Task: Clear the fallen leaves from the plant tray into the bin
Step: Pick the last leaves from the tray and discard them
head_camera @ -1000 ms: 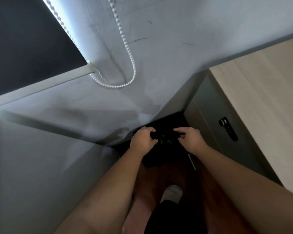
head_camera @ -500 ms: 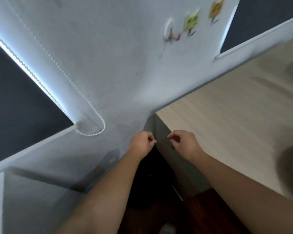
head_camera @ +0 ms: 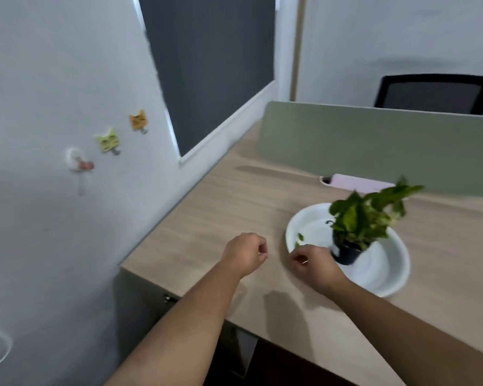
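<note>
A white round plant tray (head_camera: 385, 277) sits on the wooden desk (head_camera: 223, 213), with a leafy green plant (head_camera: 365, 215) in a dark pot (head_camera: 346, 254) standing in it. A small fallen green leaf (head_camera: 300, 237) lies on the tray's left inner rim. My right hand (head_camera: 314, 264) hovers at the tray's near-left edge, just below that leaf, fingers curled, with nothing visible in them. My left hand (head_camera: 244, 253) is held over the desk to the left of the tray, also curled and holding nothing. The bin is out of view.
A green divider panel (head_camera: 374, 146) runs along the desk's far side, with a black chair (head_camera: 432, 93) behind it. A pink object (head_camera: 357, 183) lies by the divider. The wall (head_camera: 53, 107) on the left carries small hooks. A cabinet (head_camera: 140, 302) stands under the desk's left end.
My view has swung up from the dark bin on the floor to the desk top. Both hands rose from over the bin to desk height, near the tray.
</note>
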Available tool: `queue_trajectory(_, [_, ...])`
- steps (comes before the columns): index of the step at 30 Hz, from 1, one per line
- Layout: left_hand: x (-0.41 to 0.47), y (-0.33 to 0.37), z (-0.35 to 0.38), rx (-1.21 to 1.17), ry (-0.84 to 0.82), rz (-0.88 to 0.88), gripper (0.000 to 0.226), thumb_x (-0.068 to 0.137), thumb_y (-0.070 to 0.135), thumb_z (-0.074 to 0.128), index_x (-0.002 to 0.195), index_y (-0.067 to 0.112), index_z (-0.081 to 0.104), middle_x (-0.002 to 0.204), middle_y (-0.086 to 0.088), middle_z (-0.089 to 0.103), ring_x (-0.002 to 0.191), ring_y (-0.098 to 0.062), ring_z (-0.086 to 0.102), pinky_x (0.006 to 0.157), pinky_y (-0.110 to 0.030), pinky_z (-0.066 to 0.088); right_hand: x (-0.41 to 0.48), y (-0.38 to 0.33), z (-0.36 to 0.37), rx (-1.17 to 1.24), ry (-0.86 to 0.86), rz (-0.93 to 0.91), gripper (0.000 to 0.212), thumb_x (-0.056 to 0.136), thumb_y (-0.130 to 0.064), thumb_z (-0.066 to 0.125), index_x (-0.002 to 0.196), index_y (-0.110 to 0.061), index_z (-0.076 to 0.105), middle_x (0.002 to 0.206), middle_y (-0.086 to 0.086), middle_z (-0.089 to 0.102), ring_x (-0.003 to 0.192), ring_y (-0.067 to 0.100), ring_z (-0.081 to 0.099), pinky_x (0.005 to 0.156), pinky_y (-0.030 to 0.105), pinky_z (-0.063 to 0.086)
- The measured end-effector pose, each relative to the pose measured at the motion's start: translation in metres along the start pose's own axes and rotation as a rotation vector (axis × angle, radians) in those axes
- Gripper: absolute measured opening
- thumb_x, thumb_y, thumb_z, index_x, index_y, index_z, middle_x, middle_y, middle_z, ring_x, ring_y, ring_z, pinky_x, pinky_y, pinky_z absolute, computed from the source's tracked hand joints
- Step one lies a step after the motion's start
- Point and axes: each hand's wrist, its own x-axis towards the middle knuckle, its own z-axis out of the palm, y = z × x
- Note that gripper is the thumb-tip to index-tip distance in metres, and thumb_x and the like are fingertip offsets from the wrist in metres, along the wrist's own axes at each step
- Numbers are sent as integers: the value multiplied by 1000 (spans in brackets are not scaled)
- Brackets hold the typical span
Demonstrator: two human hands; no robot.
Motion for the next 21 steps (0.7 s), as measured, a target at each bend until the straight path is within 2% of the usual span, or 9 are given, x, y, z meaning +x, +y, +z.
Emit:
queue_trajectory(1, [6,13,7,28,-40,38,10,83,24,61,89,20,69,101,-2,69,95,-21,63,76,-29,47,-6,14,-7,-8,14,31,15,79,-5,58,84,-10,72,86,7,72,78,22,66,78,30,53])
queue_trajectory(3, [18,33,24,85,-115,115,14,83,23,60,95,21,67,105,-2,67,99,-22,62,79,-32,49,-17,41,-20,-22,5,95,17,80,-7,60,91,-11,73,95,6,72,85,19,65,79,23,49])
queue_trajectory(5, [22,40,39,135,-170,162,23,81,22,62,105,22,63,113,-2,64,105,-24,60,84,-35,50,-26,58,-25,-77,-75,115,19,81,-15,62,98,-14,72,103,3,71,90,14,63,80,19,46])
queue_trajectory(8, [31,49,65,226,-232,250,35,80,21,63,115,23,58,122,-1,59,113,-25,54,92,-39,48,-34,86,-32,-170,-160,135,25,81,-17,62,105,-15,69,111,3,68,103,18,61,89,24,47])
queue_trajectory(11, [38,50,77,248,-186,327,30,83,20,60,113,24,61,120,2,63,116,-20,53,96,-36,44,-35,103,-30,-184,-156,128,27,80,-12,61,106,-15,67,111,5,68,103,21,60,90,28,48])
queue_trajectory(13, [44,49,81,221,-181,342,27,84,20,61,110,23,64,116,2,66,113,-19,56,94,-35,45,-32,110,-28,-197,-158,116,25,81,-12,61,105,-16,67,109,5,67,102,21,60,88,29,48])
queue_trajectory(16, [49,50,80,161,-194,301,26,80,21,66,105,24,68,108,1,70,101,-20,62,84,-31,50,-30,116,-29,-224,-176,95,25,80,-10,60,104,-16,66,108,4,67,101,21,58,87,30,47])
queue_trajectory(21, [46,73,81,181,-348,330,26,79,28,68,104,25,67,106,3,68,100,-17,60,78,-29,45,-32,131,-48,-314,-186,146,25,78,-7,59,97,-22,68,104,0,67,100,21,59,85,34,50])
